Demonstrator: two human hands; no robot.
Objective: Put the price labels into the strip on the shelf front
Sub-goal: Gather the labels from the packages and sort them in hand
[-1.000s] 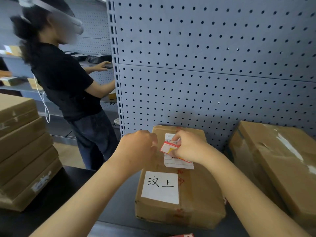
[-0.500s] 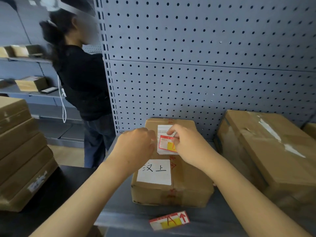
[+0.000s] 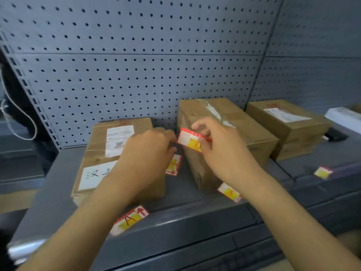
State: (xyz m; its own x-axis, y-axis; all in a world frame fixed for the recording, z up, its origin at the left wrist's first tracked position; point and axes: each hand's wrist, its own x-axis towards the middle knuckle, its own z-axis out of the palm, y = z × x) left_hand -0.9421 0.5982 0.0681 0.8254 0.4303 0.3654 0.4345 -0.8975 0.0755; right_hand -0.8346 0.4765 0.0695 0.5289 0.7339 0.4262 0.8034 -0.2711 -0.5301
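**A:** What has moved since half a second ago?

**B:** The view has swung right along the shelf. The other person has dropped out of sight, and a third box has come into view. The right hand now holds its price label up in front of the middle box rather than over the left box.

**A:** And the grip?

**B:** Right thumb and fingers pinch that label by its right end. The left hand is curled with a second label showing under its fingers; I cannot tell whether it holds that one.

**A:** So where does the job stand?

**B:** My guess is the next label is being separated. The held one is well above the strip on the shelf's front edge, so nothing is being inserted yet.

**A:** Count them.

**B:** Five labels: one held, one at the left fingers, one marked A at the front edge left of centre, one by the middle box's near corner, one at the next shelf's front edge. Three boxes, counting the right box.
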